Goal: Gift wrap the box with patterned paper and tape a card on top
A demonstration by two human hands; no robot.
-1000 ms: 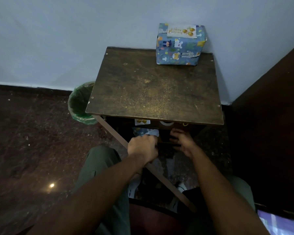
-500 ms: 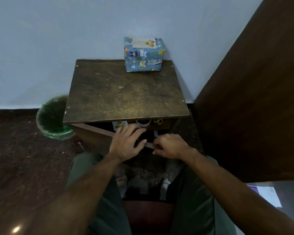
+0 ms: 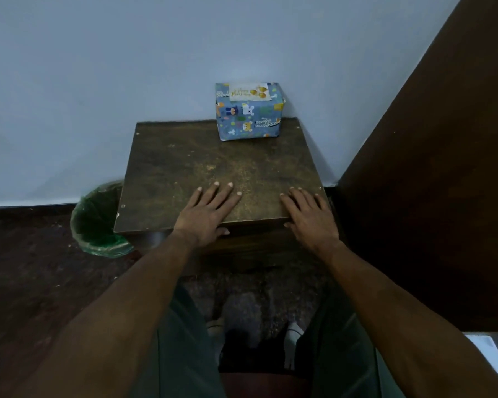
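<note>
The wrapped box (image 3: 248, 116) stands at the far edge of the wooden table (image 3: 184, 173), against the wall, with the card (image 3: 248, 92) lying on its top. Left hand (image 3: 206, 215) rests flat on the table's near edge, fingers straight and spread, holding nothing. Right hand (image 3: 311, 215) likewise, at the near right corner. A green bin (image 3: 98, 222) sits left of the table.

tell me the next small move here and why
Probably just lift both hands away. The wrapped box already carries its card on top, and the left hand and right hand rest flat on the table, holding nothing.
</note>
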